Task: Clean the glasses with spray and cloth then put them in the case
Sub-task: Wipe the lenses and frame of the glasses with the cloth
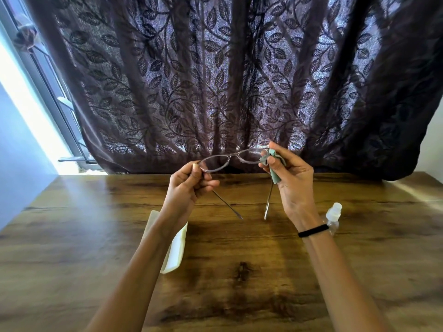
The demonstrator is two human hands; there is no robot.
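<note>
I hold a pair of thin-framed glasses (233, 157) up above the wooden table, temples open and pointing down toward me. My left hand (189, 185) pinches the frame's left end by the hinge. My right hand (291, 178) presses a small green cloth (273, 164) around the right lens, thumb in front. A cream-white glasses case (176, 248) lies on the table under my left forearm, partly hidden. A small clear spray bottle (333, 216) with a white cap stands behind my right wrist.
The wooden table (239, 271) fills the lower half of the view. A dark leaf-patterned curtain (227, 80) hangs right behind its far edge. A bright window (36, 104) is at the left. A black band circles my right wrist.
</note>
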